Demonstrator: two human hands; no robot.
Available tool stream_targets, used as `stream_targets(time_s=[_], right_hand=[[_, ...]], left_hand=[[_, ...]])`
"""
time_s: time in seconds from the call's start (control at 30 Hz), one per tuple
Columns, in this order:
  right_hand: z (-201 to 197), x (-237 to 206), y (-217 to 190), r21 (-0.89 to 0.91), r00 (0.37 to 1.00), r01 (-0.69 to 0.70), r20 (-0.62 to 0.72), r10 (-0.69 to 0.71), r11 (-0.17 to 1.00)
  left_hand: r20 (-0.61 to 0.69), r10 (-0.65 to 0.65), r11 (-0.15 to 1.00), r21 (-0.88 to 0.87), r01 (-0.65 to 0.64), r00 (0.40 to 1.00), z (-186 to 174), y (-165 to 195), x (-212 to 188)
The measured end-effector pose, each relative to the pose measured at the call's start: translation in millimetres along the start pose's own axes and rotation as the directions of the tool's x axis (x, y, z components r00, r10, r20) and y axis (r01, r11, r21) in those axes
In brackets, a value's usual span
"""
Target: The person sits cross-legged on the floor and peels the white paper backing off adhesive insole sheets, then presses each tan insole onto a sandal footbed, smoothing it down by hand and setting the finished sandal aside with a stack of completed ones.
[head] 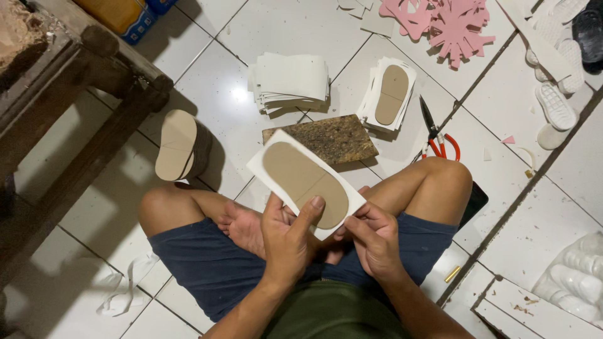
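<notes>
I sit cross-legged on a tiled floor. My left hand (287,235) grips a white rectangular sheet (270,162), its thumb pressing a tan sole-shaped template (301,181) flat onto the sheet. My right hand (375,237) pinches the sheet's lower right corner from below. The sheet and template are held tilted above my lap, in front of a brown rough board (330,138) lying on the floor.
A stack of tan soles (179,145) lies to the left, two piles of white sheets (290,81) beyond, one pile (375,100) topped by a tan sole (392,94). Red-handled scissors (435,133) lie right. Pink cutouts (455,25), white soles (556,103), and a wooden bench (75,81) surround me.
</notes>
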State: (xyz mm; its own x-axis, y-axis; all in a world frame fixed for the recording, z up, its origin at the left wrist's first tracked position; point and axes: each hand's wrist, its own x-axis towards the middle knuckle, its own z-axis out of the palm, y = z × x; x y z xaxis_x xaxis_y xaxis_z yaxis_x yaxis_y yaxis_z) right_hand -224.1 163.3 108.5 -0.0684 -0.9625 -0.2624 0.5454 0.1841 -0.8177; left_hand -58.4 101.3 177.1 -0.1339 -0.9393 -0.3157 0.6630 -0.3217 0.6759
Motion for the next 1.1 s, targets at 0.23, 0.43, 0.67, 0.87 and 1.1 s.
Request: stream_targets(time_s=[0.23, 0.43, 0.67, 0.87, 1.1], right_hand=[[-8, -3, 5, -0.099, 1.0, -0.012, -0.023, 0.01, 0.995], [-14, 0, -3, 0.023, 0.994, 0.106, 0.003, -0.106, 0.994], [-17, 5, -23, 0.075, 0.99, 0.129, 0.045, -0.132, 0.989], [-17, 12, -37, 0.03, 0.996, 0.086, -0.01, -0.086, 0.996], [-16, 14, -29, -0.109, 0.994, 0.094, -0.053, -0.1, 0.99]], left_hand=[[0.084, -0.051, 0.998, 0.051, 0.047, 0.995, -12, -8, 6], [0.162, -0.107, 0.974, 0.217, 0.07, 0.981, -20, 0, 4], [0.261, -0.357, 0.909, 0.317, 0.269, 0.897, -29, 8, -3], [0.374, -0.3, 0.842, 0.536, 0.059, 0.878, -35, 9, -11], [0.296, -0.353, 0.82, 0.555, 0.141, 0.887, -40, 2, -12]])
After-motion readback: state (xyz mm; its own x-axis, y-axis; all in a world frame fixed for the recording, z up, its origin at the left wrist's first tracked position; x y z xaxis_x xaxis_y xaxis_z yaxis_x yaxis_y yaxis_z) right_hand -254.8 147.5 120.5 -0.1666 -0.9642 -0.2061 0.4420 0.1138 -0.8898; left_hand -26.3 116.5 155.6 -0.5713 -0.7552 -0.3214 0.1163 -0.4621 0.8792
